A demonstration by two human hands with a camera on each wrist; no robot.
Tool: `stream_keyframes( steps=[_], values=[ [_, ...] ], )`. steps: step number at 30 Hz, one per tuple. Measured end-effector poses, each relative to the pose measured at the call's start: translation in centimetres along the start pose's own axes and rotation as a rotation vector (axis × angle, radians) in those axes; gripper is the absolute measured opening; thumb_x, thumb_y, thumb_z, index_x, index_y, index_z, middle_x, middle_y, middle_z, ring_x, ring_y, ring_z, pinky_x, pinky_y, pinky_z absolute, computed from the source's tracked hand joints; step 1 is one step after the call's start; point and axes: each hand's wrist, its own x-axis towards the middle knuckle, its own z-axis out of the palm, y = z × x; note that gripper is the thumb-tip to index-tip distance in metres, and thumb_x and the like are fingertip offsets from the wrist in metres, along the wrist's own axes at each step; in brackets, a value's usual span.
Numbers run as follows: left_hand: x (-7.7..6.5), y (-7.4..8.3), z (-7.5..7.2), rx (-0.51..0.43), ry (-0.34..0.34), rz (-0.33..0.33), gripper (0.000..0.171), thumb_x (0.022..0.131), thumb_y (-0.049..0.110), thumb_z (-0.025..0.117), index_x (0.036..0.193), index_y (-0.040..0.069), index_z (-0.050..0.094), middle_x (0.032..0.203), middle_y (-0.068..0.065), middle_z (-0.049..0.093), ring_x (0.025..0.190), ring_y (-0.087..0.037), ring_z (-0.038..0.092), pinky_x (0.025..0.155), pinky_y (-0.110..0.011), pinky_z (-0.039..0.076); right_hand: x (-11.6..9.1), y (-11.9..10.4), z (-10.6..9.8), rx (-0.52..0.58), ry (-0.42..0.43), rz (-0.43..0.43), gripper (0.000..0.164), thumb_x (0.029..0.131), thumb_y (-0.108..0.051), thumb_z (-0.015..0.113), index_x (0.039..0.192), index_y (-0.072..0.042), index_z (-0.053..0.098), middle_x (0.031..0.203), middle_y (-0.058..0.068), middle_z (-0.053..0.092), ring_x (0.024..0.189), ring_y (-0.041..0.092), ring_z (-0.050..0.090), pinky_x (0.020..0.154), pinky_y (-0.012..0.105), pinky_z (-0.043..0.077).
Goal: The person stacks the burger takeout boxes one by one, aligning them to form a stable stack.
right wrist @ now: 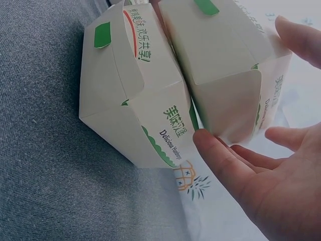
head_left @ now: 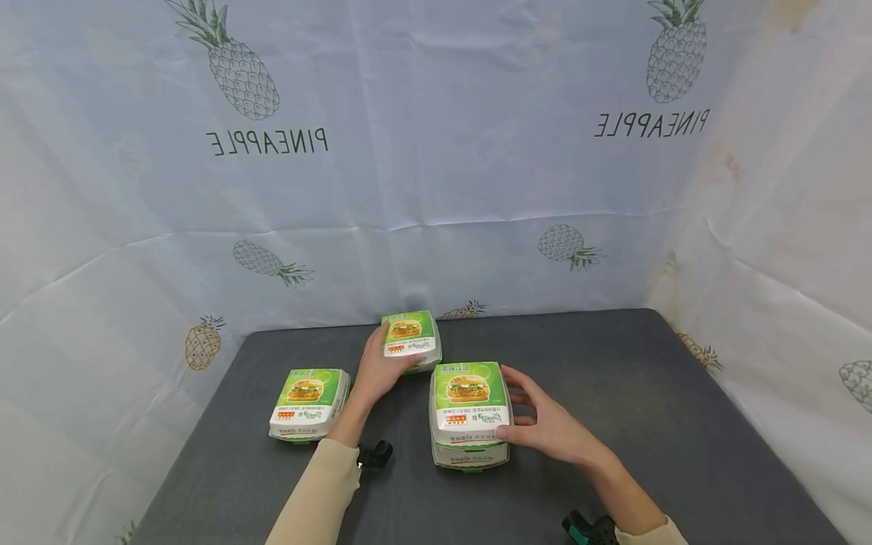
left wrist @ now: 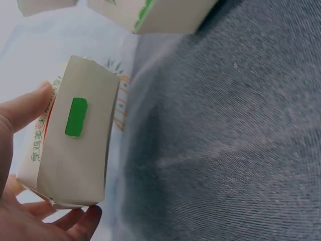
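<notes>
Two white and green burger boxes stand stacked at the middle front, the upper box (head_left: 471, 405) on the lower box (head_left: 470, 456). Beside the stack's right side is my right hand (head_left: 555, 428), its fingers spread loosely around the upper box's right corners. In the right wrist view, the fingertips (right wrist: 202, 134) show at the box's side, not wrapped behind it. Farther back, my left hand (head_left: 381, 369) grips another burger box (head_left: 412, 337) between thumb and fingers. The left wrist view shows this box (left wrist: 80, 135) from its tabbed side; fingers lie under one edge.
Another burger box (head_left: 309, 405) sits on the dark table (head_left: 613, 393) to the left of my left forearm. A white curtain (head_left: 436, 166) with pineapple prints hangs behind the table's back edge and around its sides.
</notes>
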Motion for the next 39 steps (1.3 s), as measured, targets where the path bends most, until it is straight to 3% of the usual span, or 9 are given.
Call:
stream_keyframes(
  steps=[13, 24, 39],
  values=[
    [-0.5, 2.8, -0.9, 0.003, 0.031, 0.095, 0.101, 0.081, 0.037, 0.087, 0.16, 0.011, 0.031, 0.162, -0.017, 0.028, 0.14, -0.038, 0.038, 0.109, -0.057, 0.037, -0.1, 0.0, 0.1, -0.007, 0.019, 0.005, 0.095, 0.093, -0.022, 0.076, 0.164, -0.016, 0.013, 0.16, 0.018, 0.023, 0.131, 0.041, 0.051, 0.094, 0.042, 0.054],
    [-1.4, 5.7, -1.8, -0.022, 0.021, 0.128, 0.098, 0.083, 0.04, 0.085, 0.161, 0.017, 0.03, 0.163, -0.013, 0.027, 0.142, -0.035, 0.036, 0.109, -0.058, 0.036, -0.1, -0.2, 0.2, -0.019, 0.017, -0.01, 0.093, 0.093, -0.022, 0.076, 0.163, -0.014, 0.014, 0.16, 0.021, 0.022, 0.133, 0.041, 0.049, 0.095, 0.039, 0.053],
    [-2.6, 8.0, -2.8, -0.03, 0.032, 0.167, 0.098, 0.083, 0.04, 0.085, 0.161, 0.019, 0.03, 0.164, -0.011, 0.025, 0.133, -0.034, 0.043, 0.102, -0.055, 0.04, -0.1, -0.2, 0.1, 0.005, 0.012, 0.003, 0.096, 0.092, -0.021, 0.077, 0.164, -0.017, 0.013, 0.16, 0.018, 0.022, 0.13, 0.04, 0.052, 0.092, 0.04, 0.055]
  ],
)
